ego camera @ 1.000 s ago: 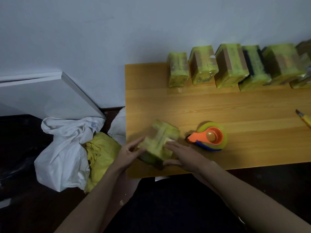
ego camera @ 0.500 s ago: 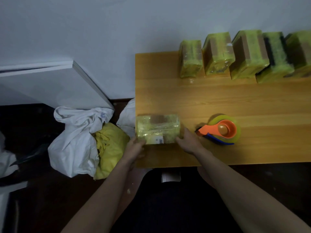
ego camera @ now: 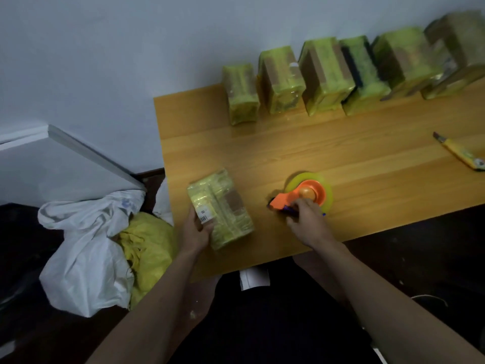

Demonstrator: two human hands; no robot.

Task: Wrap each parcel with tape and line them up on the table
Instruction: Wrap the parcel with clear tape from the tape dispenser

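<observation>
Counting it up: six yellow-green taped cardboard parcels (ego camera: 325, 80) stand in a row along the back edge of the one orange-brown wooden desk (ego camera: 341, 153), plus a seventh taped parcel (ego camera: 223, 206) up front. One orange tape dispenser with a yellow-green roll (ego camera: 309, 193), one yellow-handled utility knife (ego camera: 459, 151). Beside the desk: one white plastic bag (ego camera: 84, 248), one yellow bag (ego camera: 149, 245). Two hands.

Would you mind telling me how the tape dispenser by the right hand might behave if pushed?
The tape dispenser lies flat on the table, so it probably slides rather than rolls. Its plastic body looks stiff and light; the right hand should shift it easily.
</observation>
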